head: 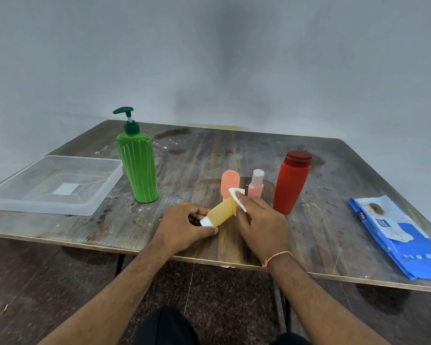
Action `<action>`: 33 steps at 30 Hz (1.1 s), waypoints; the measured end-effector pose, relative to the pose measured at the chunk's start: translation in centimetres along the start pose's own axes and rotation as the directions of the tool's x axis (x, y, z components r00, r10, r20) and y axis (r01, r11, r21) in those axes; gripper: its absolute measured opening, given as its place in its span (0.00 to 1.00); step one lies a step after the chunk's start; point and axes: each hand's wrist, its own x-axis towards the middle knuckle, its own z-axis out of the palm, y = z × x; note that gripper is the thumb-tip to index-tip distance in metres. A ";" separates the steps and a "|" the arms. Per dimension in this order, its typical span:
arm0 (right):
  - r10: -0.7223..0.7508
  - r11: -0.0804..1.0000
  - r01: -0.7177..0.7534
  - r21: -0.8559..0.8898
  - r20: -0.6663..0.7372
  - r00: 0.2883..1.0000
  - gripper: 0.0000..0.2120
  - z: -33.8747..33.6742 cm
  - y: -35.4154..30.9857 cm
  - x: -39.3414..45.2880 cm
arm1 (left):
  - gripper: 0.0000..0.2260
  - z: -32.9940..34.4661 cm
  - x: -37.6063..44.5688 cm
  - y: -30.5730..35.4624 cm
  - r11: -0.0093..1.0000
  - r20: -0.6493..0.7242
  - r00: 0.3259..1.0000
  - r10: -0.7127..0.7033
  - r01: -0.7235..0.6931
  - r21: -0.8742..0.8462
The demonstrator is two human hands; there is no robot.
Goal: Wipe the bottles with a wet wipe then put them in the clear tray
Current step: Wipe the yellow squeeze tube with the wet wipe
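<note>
Head view shows the left hand [184, 226] pinching the yellow bottle [220, 211] by its white cap, above the surface [321, 220]; the right hand [260, 220] presses a wet wipe [238, 198] on it. A wet bottle may slip from this small grip and knock the pink bottle [255, 184] behind. The clear tray [55, 185] is well apart.

Tray [23, 195] lies left of the pump bottle [138, 168]; wipes pack [396, 235] far right.

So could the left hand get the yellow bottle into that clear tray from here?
Probably yes. The left hand already grips the yellow bottle, and the clear tray sits open on its side, with only bare table between.
</note>
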 end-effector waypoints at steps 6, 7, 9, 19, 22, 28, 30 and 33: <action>-0.249 0.964 0.241 0.108 0.061 0.967 0.19 0.4 0.1 -0.2 | 0.16 -0.1 0.0 0.1 0.997 0.026 0.999 -0.029 0.030 -0.065; -0.300 0.950 0.289 0.119 0.085 0.950 0.19 0.6 0.0 -0.3 | 0.16 -0.1 0.0 0.1 0.997 0.030 0.999 -0.026 0.028 -0.073; -0.326 0.942 0.315 0.118 0.092 0.941 0.18 0.7 -0.3 -0.5 | 0.15 -0.1 -0.1 0.3 0.997 0.035 0.999 -0.015 0.018 -0.080; 0.002 1.000 -0.001 0.024 -0.061 0.998 0.20 -0.3 0.0 0.1 | 0.17 -0.5 -0.3 0.4 0.996 0.051 0.999 -0.012 0.016 -0.087; -0.084 0.995 0.086 0.044 -0.038 0.996 0.20 -0.1 0.2 0.0 | 0.16 -0.4 -0.4 0.4 0.994 0.045 0.999 0.000 0.005 -0.113; -0.350 0.926 0.330 0.183 0.089 0.933 0.19 0.7 -0.1 -0.6 | 0.13 -0.4 -0.4 0.5 0.984 0.062 0.998 0.027 -0.016 -0.177; -0.326 0.934 0.311 0.178 0.060 0.944 0.19 0.4 -0.2 -0.6 | 0.14 -0.4 -0.4 0.6 0.980 0.070 0.997 0.026 -0.012 -0.198; -0.218 0.972 0.218 0.090 -0.011 0.976 0.20 0.0 -0.4 -0.5 | 0.13 -0.4 -0.4 0.4 0.980 0.065 0.997 0.030 -0.017 -0.198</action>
